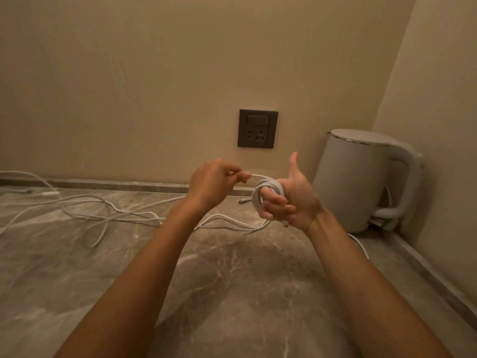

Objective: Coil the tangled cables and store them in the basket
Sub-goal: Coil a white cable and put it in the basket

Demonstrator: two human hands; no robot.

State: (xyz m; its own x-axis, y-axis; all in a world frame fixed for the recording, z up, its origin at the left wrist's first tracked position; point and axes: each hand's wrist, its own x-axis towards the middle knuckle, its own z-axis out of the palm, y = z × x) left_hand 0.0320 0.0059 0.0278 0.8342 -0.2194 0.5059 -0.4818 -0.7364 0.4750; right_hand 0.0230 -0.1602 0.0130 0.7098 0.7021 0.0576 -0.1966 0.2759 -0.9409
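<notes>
A grey marbled table (232, 293) meets a beige wall with a dark socket plate (257, 128). A white kettle (361, 182) stands in the corner. The left hand (214, 180) pinches the white cable (256, 200), which is coiled round the curled fingers of the right hand (296, 200). Loose cables (103, 210) sprawl across the table's left.

Home counter: kettle (361, 177), wall socket (257, 128).

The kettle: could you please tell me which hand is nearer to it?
Right. The right hand, cable coiled round it, is just left of the kettle; the left hand, pinching the cable, is farther left.
</notes>
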